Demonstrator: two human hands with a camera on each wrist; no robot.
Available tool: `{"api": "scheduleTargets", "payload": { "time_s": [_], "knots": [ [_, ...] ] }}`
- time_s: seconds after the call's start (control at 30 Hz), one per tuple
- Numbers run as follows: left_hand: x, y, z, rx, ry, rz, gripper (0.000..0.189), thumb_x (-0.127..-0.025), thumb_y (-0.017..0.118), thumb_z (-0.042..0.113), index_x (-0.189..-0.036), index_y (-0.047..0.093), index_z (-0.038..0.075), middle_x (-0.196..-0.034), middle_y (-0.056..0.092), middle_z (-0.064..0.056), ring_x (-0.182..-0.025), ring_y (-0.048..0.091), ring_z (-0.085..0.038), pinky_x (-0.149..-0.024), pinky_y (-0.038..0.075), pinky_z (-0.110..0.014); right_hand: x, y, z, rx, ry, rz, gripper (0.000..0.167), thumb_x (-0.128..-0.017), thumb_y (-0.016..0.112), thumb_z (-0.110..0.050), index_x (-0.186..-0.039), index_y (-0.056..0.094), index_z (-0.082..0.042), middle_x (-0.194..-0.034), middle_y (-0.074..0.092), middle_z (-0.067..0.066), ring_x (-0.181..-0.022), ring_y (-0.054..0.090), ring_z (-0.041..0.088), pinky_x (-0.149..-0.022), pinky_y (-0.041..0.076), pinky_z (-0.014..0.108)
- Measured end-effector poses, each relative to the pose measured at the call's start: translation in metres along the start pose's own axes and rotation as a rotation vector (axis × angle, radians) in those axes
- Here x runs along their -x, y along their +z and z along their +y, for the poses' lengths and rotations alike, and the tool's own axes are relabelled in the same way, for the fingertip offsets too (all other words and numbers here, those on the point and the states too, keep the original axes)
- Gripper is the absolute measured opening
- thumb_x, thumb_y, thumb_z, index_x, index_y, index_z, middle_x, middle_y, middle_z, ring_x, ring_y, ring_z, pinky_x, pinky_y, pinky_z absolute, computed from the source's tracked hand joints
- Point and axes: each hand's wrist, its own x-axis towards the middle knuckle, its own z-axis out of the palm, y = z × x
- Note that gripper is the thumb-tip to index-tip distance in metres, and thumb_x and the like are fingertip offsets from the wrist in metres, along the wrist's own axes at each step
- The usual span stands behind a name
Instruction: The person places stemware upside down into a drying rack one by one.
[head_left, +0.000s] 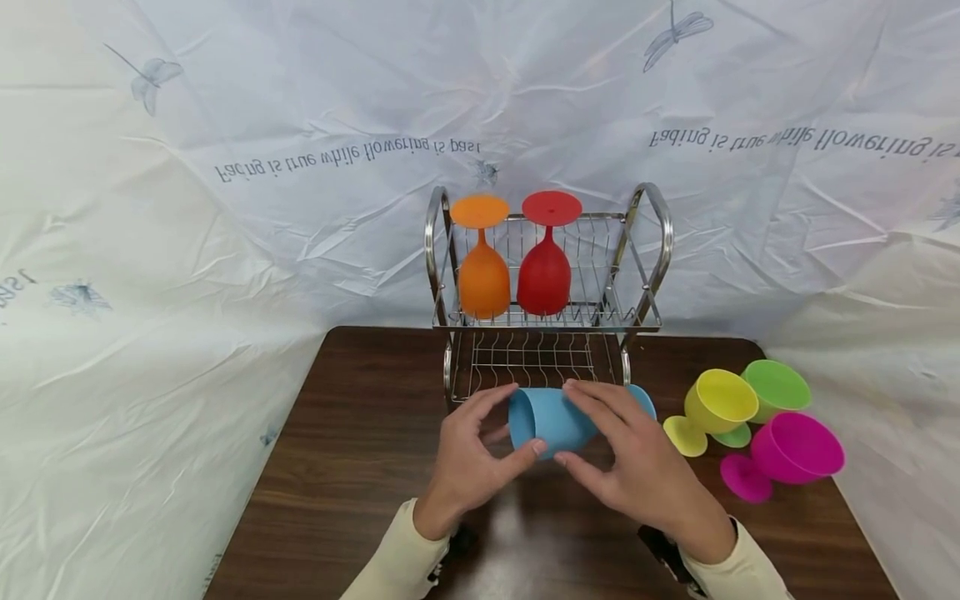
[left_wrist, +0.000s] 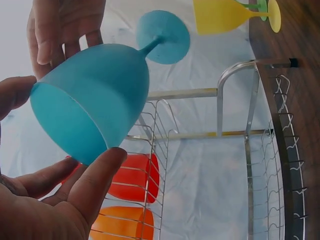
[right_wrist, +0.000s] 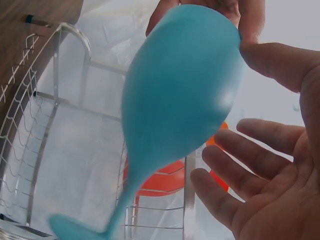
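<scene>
A blue plastic goblet [head_left: 557, 421] lies tipped sideways in the air above the table, its mouth toward the left and its foot toward the right. My left hand [head_left: 476, 467] grips it by the rim, thumb on one side and fingers on the other. Around the bowl's other end is my right hand [head_left: 641, 471]. In the right wrist view its fingers [right_wrist: 235, 162] are spread and straight beside the bowl, with the thumb close to the rim. The goblet's stem [left_wrist: 150, 46] and round foot [left_wrist: 164, 37] show in the left wrist view.
Behind stands a two-tier metal dish rack [head_left: 651, 250]. Upside down on its upper tier are an orange goblet [head_left: 483, 283] and a red goblet [head_left: 544, 279]. Yellow [head_left: 720, 398], green [head_left: 777, 390] and magenta [head_left: 797, 450] goblets stand at the right of the dark wooden table [head_left: 360, 450].
</scene>
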Motion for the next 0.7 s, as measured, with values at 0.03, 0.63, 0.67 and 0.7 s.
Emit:
{"api": "scheduleTargets", "payload": {
  "time_s": [0.03, 0.63, 0.67, 0.7],
  "knots": [
    [0.000, 0.000, 0.000, 0.008, -0.004, 0.004, 0.065, -0.087, 0.087, 0.036, -0.145, 0.063, 0.018, -0.140, 0.066, -0.004, -0.121, 0.071, -0.024, -0.083, 0.064, -0.029, 0.001, 0.001, 0.000, -0.016, 0.019, 0.013, 0.077, -0.095, 0.067, -0.065, -0.145, 0.063, -0.007, -0.146, 0.062, 0.007, -0.131, 0.061, 0.026, -0.098, 0.062, 0.043],
    [0.002, 0.000, -0.001, 0.170, 0.016, 0.085, 0.064, -0.086, 0.089, 0.021, -0.145, 0.062, 0.021, -0.136, 0.064, -0.008, -0.121, 0.067, -0.030, -0.083, 0.065, -0.035, 0.027, 0.018, -0.011, -0.421, 0.350, 0.395, 0.055, -0.082, 0.083, 0.008, -0.134, 0.071, -0.003, -0.131, 0.070, 0.015, -0.124, 0.065, 0.008, -0.104, 0.052, 0.014],
    [0.002, 0.001, -0.001, 0.175, 0.022, 0.087, 0.064, -0.086, 0.088, 0.021, -0.145, 0.062, 0.020, -0.136, 0.064, -0.009, -0.120, 0.068, -0.030, -0.083, 0.065, -0.035, 0.028, 0.019, -0.011, -0.445, 0.356, 0.420, 0.054, -0.082, 0.081, 0.011, -0.133, 0.071, -0.001, -0.130, 0.070, 0.016, -0.122, 0.066, 0.011, -0.103, 0.053, 0.015],
    [0.002, 0.001, -0.002, 0.185, 0.027, 0.090, 0.064, -0.086, 0.088, 0.019, -0.144, 0.062, 0.019, -0.135, 0.064, -0.009, -0.120, 0.068, -0.031, -0.083, 0.066, -0.036, 0.030, 0.020, -0.012, -0.472, 0.370, 0.440, 0.053, -0.082, 0.080, 0.013, -0.133, 0.071, 0.000, -0.130, 0.069, 0.017, -0.121, 0.067, 0.013, -0.102, 0.054, 0.016]
  ]
}}
